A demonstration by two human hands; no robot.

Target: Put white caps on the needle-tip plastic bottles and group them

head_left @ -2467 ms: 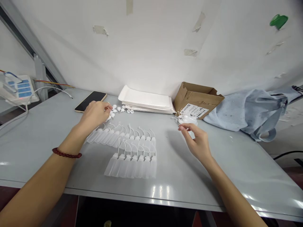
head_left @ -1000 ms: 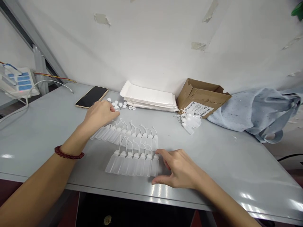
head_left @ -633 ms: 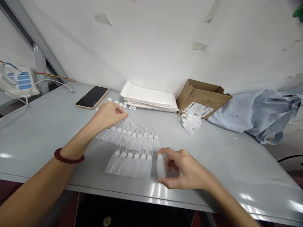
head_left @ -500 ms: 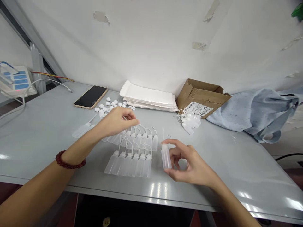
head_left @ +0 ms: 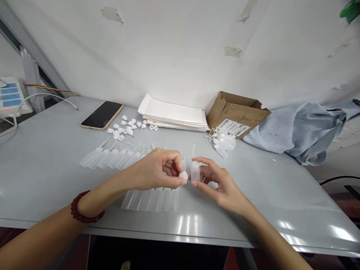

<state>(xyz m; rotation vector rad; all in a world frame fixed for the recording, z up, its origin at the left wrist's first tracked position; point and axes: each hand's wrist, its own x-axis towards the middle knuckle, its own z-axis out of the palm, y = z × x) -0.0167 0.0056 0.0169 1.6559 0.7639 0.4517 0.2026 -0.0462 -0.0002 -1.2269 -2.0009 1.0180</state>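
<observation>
My right hand (head_left: pixel 218 183) pinches a small translucent squeeze bottle (head_left: pixel 195 172) with a thin tethered tip, held above the grey table (head_left: pixel 253 195). My left hand (head_left: pixel 157 170) pinches a tiny white cap (head_left: pixel 183 175) right beside the bottle's mouth. Under my hands lies a front row of bottles (head_left: pixel 150 199), and a back row of bottles (head_left: pixel 112 157) lies behind on the left. A scatter of loose white caps (head_left: pixel 126 127) sits farther back, near the phone.
A phone (head_left: pixel 101 114) lies at the back left, a stack of white bags (head_left: pixel 173 117) and an open cardboard box (head_left: pixel 236 112) at the back, with a small heap of bottles (head_left: pixel 223 141) before the box. Blue cloth (head_left: pixel 298 129) is at the right; a device (head_left: pixel 9 97) with cables at far left.
My right hand came back from the heap by the box, picked the end bottle from the front row and lifted it. My left hand brought a cap from the loose pile to the bottle.
</observation>
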